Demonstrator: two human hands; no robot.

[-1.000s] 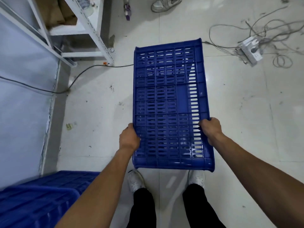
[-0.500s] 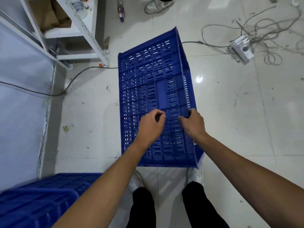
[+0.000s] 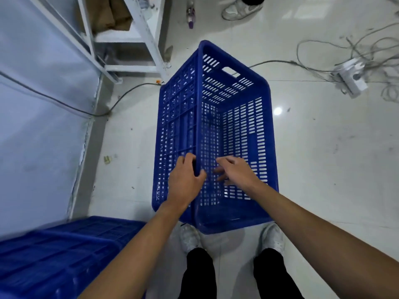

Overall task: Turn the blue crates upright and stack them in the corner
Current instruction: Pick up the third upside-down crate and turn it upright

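A blue slotted crate (image 3: pixel 244 134) is tipped on its long side on the floor in front of my feet, its open mouth facing right and up. My left hand (image 3: pixel 186 180) grips the crate's upper long rim, thumb on the inner side. My right hand (image 3: pixel 236 171) hovers just inside the mouth with fingers spread and loose, holding nothing. A second blue crate (image 3: pixel 56 255) lies bottom-up at the lower left, against the wall.
A white metal rack (image 3: pixel 138 39) stands at the upper left beside the pale wall (image 3: pixel 36 117). A grey cable (image 3: pixel 129 91) runs across the floor there. A power strip (image 3: pixel 352 78) with tangled wires lies at upper right. Another person's shoe (image 3: pixel 239 9) and a small bottle (image 3: pixel 191 17) are at the top.
The crate has rolled from bottom-up onto its side, so its inside now shows. My left hand moved onto the upper rim; my right hand let go and went inside the mouth.
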